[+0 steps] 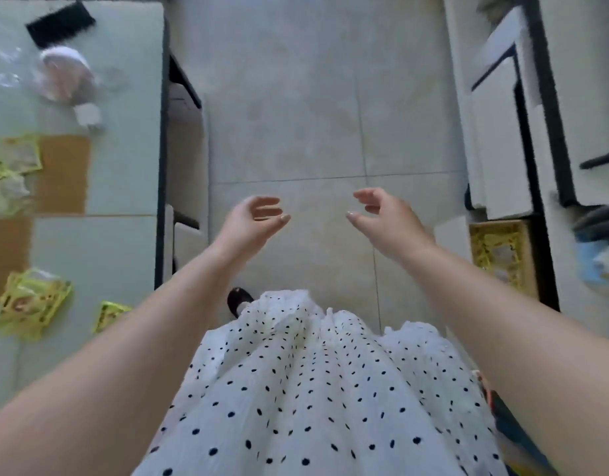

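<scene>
My left hand (253,219) and my right hand (382,218) hang in the air over the pale tiled floor (296,115), palms turned toward each other with a gap between them. The fingers of both are loosely curled and hold nothing. Both forearms reach forward from the bottom corners of the view. Below them is a white dress with black dots (313,389).
A pale table (124,235) with a dark edge runs along the left, carrying yellow-green packets (31,304), brown mats (64,173), a pink-white bundle (64,75) and a black object (60,24). White cabinets (495,132) and a yellow patterned box (500,255) stand on the right. A black shoe (239,300) shows at the hem.
</scene>
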### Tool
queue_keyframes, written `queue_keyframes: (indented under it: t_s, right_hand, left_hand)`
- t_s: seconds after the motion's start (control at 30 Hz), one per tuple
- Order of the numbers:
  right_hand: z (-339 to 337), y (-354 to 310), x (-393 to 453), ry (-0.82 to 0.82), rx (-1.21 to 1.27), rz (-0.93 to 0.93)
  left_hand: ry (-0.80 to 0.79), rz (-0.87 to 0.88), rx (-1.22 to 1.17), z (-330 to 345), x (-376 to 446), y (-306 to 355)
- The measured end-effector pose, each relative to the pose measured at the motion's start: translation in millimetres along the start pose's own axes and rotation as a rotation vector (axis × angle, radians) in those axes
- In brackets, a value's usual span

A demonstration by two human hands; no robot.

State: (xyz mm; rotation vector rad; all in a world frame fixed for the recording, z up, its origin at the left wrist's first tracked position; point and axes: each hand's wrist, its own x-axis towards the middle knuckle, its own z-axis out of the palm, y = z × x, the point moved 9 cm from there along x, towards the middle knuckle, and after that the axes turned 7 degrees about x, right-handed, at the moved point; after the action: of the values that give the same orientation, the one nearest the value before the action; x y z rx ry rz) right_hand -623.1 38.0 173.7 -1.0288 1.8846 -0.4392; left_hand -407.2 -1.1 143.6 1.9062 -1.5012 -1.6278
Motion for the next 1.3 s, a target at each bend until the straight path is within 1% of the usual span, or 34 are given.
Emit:
queue_keyframes:
  t_s: [0.13, 0.27, 0.4, 0.53, 0.7, 0.83, 0.93, 1.03, 1.17, 1.3]
  right_hand:
    - [91, -80, 23, -0.138, -0.118, -0.114]
    - [190, -145, 32, -0.298, -0.211, -0.211]
    - [287, -191, 33, -0.455, -0.351, -0.295]
    - [370, -213, 27, -0.595, -0.49, -0.361]
    - [463, -213, 16, -0.78, -0.653, -0.449]
    - [537, -206, 15, -0.895, -0.723, -0.46]
    - [588, -205, 14, -0.949, -0.754, -0.476]
    - [634, -206, 15, -0.974, -0.79, -0.555]
    - [685, -213, 18, -0.929, -0.779, -0.633]
    - [728, -211, 25, -0.854, -0.799, -0.662]
  left_hand:
    - [0.156, -0.098, -0.135, -96, -10, -67]
    - [0.303, -0.226, -0.271, -171, -29, -143]
    - [0.421, -0.375, -0.353, -230, -54, -217]
    - [0.574, -0.537, -0.501, -268, -87, -293]
    - [0.79, -0.754, -0.659, -262, -125, -378]
    - [0.876, -0.907, -0.808, -237, -129, -427]
    - [0.845, -0.958, -0.841, -218, -116, -451]
    - [0.778, -1.023, -0.797, -193, -97, -467]
    - [0.72, -1.147, -0.725, -169, -74, -483]
    - [0.777, -1.246, -0.61, -169, -58, -490]
